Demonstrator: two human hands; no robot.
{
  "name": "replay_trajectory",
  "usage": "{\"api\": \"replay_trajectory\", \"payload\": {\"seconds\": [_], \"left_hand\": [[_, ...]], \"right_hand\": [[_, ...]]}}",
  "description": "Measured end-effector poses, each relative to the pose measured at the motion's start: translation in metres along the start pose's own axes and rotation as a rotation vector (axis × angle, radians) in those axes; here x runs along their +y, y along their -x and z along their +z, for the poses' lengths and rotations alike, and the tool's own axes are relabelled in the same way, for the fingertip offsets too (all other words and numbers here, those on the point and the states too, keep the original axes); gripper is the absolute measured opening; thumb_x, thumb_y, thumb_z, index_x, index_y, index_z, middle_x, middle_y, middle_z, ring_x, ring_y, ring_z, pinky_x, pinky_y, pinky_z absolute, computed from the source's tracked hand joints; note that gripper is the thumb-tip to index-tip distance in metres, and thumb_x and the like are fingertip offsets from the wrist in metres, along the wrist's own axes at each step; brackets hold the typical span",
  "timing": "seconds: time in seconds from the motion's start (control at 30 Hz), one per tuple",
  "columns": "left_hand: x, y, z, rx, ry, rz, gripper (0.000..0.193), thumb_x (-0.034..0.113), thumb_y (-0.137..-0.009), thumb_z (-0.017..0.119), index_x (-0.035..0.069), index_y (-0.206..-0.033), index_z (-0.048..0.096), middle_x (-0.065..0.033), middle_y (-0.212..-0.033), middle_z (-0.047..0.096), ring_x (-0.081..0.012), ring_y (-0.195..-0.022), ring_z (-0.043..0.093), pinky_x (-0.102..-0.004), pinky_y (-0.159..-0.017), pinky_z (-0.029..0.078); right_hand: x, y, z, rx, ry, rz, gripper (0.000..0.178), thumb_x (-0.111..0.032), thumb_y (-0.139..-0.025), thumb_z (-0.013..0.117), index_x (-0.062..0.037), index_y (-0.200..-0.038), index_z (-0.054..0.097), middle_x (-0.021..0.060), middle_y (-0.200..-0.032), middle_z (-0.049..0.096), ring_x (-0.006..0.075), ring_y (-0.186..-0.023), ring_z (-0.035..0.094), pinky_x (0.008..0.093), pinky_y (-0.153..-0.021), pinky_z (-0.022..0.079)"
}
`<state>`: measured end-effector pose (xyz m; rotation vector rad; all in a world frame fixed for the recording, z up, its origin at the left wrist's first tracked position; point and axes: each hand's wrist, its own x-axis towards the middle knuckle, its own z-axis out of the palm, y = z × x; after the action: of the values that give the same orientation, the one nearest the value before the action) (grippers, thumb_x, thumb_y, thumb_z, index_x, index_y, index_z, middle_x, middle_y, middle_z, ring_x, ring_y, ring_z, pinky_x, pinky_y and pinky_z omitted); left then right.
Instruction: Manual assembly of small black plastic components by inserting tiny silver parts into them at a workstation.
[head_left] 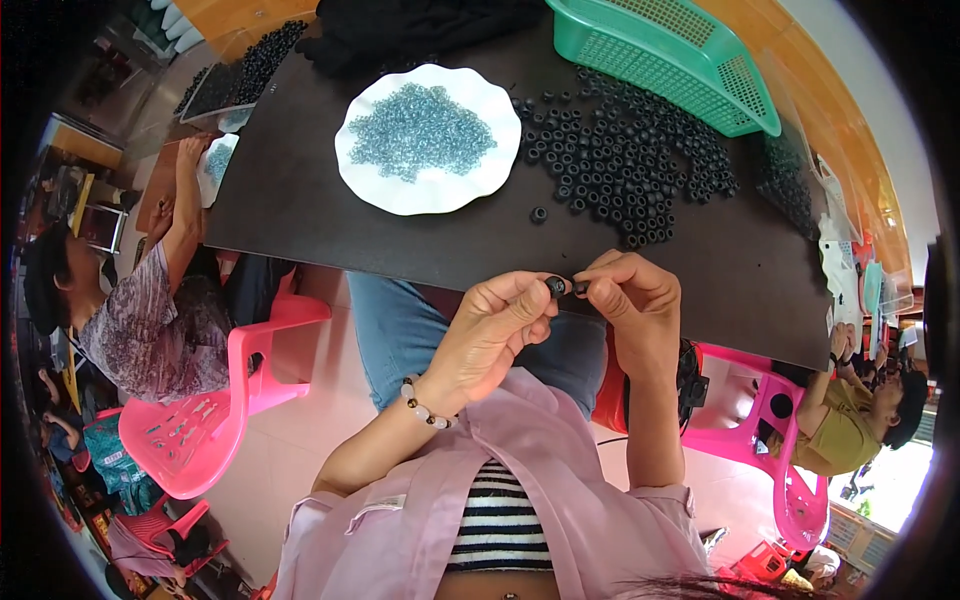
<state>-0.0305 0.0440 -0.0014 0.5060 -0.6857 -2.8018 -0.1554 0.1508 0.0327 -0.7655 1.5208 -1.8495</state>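
Over the table's near edge, my left hand (500,325) pinches a small black ring-shaped part (556,286) between thumb and fingertips, its round opening showing. Close beside it, my right hand (640,300) is closed on a smaller dark piece (581,288), too small to tell its kind. The two pieces nearly meet; whether they touch I cannot tell. Beyond my hands, a loose heap of similar black ring-shaped parts (610,165) spreads over the dark table (300,190). Left of the heap, a white scalloped plate (430,205) carries many small clear bluish rings (420,130).
A green plastic basket (660,60) stands behind the black parts. Dark cloth (420,35) lies at the table's far edge. One person (150,320) sits at left by a pink chair (240,390), another (850,420) at right. A filled clear bag (790,185) lies at the right edge.
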Motion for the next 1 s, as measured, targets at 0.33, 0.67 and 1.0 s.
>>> {"api": "replay_trajectory", "payload": {"seconds": [0.33, 0.67, 1.0], "left_hand": [[-0.001, 0.0, -0.007, 0.015, -0.083, 0.034, 0.024, 0.021, -0.088, 0.063, 0.001, -0.101, 0.064, -0.0018, -0.081, 0.062, -0.0065, -0.068, 0.052, -0.0187, -0.062, 0.043], [-0.001, -0.001, -0.01, 0.064, -0.173, 0.057, 0.022, 0.019, -0.086, 0.066, 0.001, -0.099, 0.065, -0.0025, -0.08, 0.063, -0.0063, -0.067, 0.053, -0.018, -0.062, 0.043], [0.009, 0.001, -0.01, 0.024, -0.337, 0.104, 0.02, 0.018, -0.083, 0.069, 0.001, -0.094, 0.068, -0.0027, -0.076, 0.064, -0.0072, -0.064, 0.052, -0.0215, -0.059, 0.043]], "right_hand": [[-0.002, 0.0, 0.004, 0.009, 0.025, 0.038, 0.014, -0.012, -0.081, 0.071, 0.0005, -0.079, 0.066, 0.0065, -0.078, 0.062, 0.0096, -0.071, 0.056, 0.0208, -0.066, 0.045], [0.003, -0.001, -0.001, -0.042, 0.191, -0.007, 0.011, -0.007, -0.08, 0.071, 0.0013, -0.078, 0.065, 0.0067, -0.076, 0.06, 0.0112, -0.072, 0.056, 0.0232, -0.07, 0.044], [-0.007, -0.011, -0.007, -0.271, -0.029, 0.197, 0.025, -0.02, -0.077, 0.076, 0.0011, -0.088, 0.066, 0.0029, -0.081, 0.06, 0.0092, -0.077, 0.054, 0.023, -0.069, 0.042]]}}
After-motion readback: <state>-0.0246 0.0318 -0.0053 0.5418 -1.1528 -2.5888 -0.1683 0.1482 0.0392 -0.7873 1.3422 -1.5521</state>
